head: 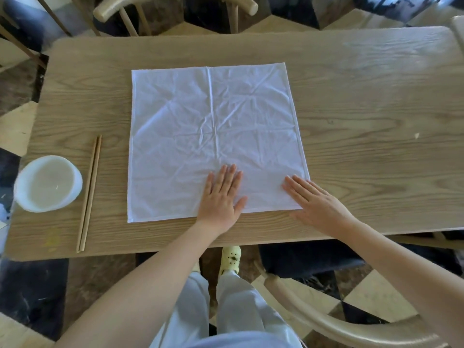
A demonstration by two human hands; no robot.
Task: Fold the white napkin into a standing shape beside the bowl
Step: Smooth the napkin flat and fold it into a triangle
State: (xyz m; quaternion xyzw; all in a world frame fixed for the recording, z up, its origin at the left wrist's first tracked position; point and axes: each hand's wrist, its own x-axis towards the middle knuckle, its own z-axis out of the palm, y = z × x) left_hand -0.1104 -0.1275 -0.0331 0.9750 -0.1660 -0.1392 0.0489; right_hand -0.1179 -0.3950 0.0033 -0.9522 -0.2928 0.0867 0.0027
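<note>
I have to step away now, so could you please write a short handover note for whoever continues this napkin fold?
Left hand: open, palm flat on the napkin's near edge, near its middle.
Right hand: open, flat on the napkin's near right corner.
White napkin: spread flat and unfolded on the wooden table, with creases showing.
Bowl: at the table's near left, chopsticks between it and the napkin.
Done: napkin laid out and pressed flat.
Left: every fold, then standing the shape beside the bowl.
</note>
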